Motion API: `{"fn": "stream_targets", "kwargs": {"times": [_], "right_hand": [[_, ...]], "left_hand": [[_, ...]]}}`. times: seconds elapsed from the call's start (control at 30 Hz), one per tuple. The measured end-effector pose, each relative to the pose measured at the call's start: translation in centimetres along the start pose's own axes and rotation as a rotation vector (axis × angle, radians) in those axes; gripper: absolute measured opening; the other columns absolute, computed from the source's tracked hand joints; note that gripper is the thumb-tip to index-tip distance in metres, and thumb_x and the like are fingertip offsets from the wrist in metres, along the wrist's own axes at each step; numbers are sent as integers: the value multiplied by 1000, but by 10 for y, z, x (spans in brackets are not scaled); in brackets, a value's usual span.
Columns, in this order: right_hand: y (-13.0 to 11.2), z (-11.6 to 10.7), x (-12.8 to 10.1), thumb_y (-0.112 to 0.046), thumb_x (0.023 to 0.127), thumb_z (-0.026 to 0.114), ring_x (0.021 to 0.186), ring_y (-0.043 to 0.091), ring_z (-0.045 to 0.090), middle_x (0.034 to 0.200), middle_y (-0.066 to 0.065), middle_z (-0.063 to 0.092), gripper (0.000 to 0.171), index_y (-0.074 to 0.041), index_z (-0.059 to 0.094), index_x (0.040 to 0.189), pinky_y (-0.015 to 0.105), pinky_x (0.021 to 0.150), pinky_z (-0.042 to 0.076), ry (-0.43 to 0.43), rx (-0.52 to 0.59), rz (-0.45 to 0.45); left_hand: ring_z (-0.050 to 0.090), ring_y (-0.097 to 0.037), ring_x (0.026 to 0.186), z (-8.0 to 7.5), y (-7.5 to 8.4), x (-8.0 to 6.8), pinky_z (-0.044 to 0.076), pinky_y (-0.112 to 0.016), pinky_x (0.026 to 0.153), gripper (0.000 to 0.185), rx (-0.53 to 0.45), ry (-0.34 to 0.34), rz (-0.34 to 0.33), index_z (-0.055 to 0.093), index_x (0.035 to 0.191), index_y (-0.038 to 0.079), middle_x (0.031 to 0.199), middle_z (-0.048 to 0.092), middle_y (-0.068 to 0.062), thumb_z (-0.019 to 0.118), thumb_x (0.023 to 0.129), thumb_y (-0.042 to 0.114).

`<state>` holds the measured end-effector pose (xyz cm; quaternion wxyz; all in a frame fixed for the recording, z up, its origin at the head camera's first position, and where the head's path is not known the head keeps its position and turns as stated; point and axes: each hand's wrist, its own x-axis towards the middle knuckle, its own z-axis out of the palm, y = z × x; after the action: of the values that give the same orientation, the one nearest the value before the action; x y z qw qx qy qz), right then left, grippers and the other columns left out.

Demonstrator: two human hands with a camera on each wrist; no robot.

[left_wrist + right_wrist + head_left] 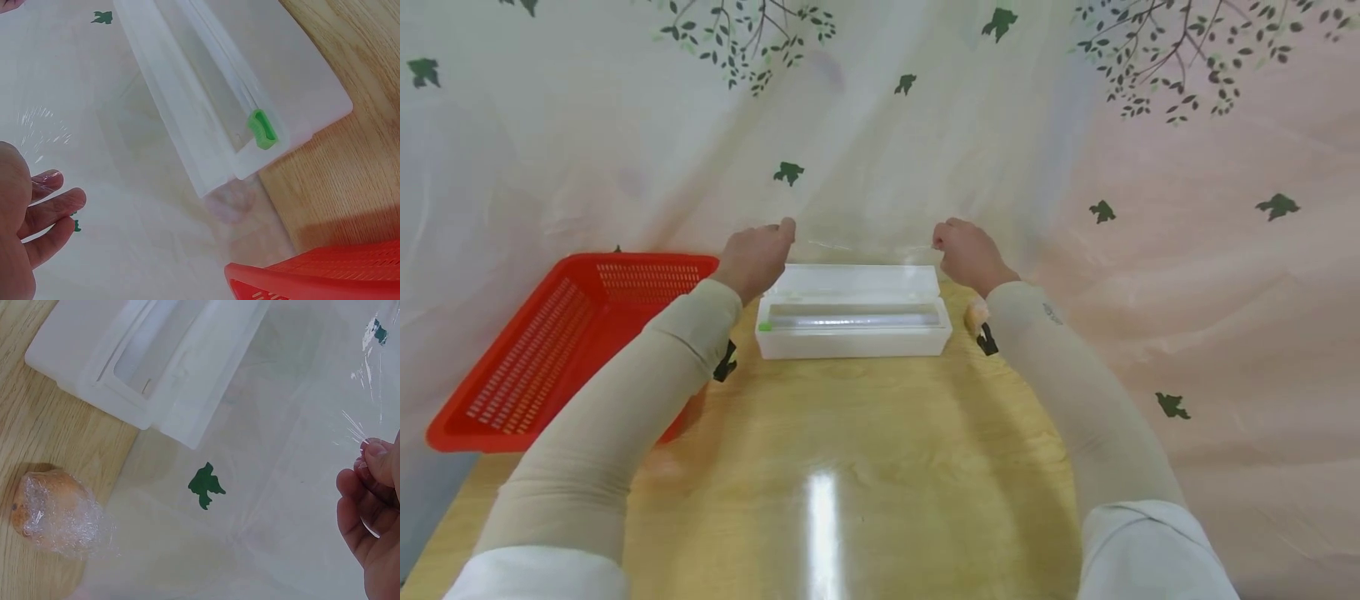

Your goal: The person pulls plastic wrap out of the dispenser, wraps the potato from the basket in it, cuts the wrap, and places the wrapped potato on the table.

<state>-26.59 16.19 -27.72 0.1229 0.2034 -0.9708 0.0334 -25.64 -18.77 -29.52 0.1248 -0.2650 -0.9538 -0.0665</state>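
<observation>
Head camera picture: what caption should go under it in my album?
Two hands pull clear plastic wrap from a white dispenser box.

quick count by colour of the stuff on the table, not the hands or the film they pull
white: 1, the cling film dispenser box
red: 1, the basket
orange: 1, the wrapped fruit
total: 3

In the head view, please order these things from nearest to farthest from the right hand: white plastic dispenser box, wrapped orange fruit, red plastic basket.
From the right hand:
1. Wrapped orange fruit, just below the wrist.
2. White plastic dispenser box, at its left; nearly as close.
3. Red plastic basket, far left.
</observation>
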Motion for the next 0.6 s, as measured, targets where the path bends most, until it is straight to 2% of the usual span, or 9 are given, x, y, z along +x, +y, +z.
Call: {"fn": "stream_targets", "kwargs": {"times": [0.3, 0.47, 0.6], "right_hand": [[0, 0, 1, 10, 84, 53, 92, 31, 59, 102, 17, 63, 24, 2, 65, 104, 44, 83, 50, -19, -4, 18], [0, -2, 2, 10, 85, 52, 90, 30, 58, 101, 17, 63, 21, 2, 63, 101, 43, 80, 49, -19, -15, 10], [-1, -2, 1, 8, 88, 53, 92, 31, 60, 101, 17, 64, 18, 2, 64, 101, 44, 83, 50, -11, -20, 12]], "left_hand": [[66, -32, 70, 2, 0, 1, 60, -42, 70, 19, 49, 33, 14, 49, 117, -3, 92, 67, -22, 57, 101, 6], [66, -31, 69, -2, 1, 1, 60, -42, 68, 19, 54, 23, 9, 49, 117, -4, 95, 69, -23, 55, 102, 6], [66, -32, 70, -4, 1, 2, 60, -43, 69, 17, 41, 12, 3, 49, 116, -3, 99, 69, -23, 53, 103, 6]]}}
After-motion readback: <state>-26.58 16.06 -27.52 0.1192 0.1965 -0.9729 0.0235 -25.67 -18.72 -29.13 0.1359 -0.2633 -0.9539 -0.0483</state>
